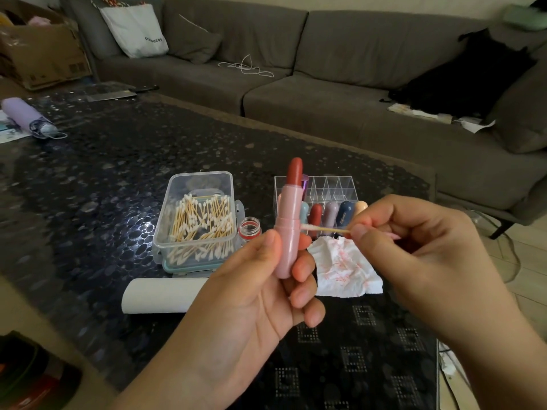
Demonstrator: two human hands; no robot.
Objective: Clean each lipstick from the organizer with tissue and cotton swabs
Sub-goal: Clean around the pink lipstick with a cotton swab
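A lipstick (287, 232) is held upright by the curled left hand (260, 288). A swab (324, 229) is pinched by the right hand (414, 247), its tip touching the tube just beyond the left fingertips.

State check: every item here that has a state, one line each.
Lipstick: uncapped, bullet extended, upright in left hand.
Swab: pinched by right hand, tip touching the lipstick tube.
Swab box: open, holds many swabs.
Small jar: lid off.
Tissue: crumpled, red-stained.
Organizer: front row filled, rear slots look empty.
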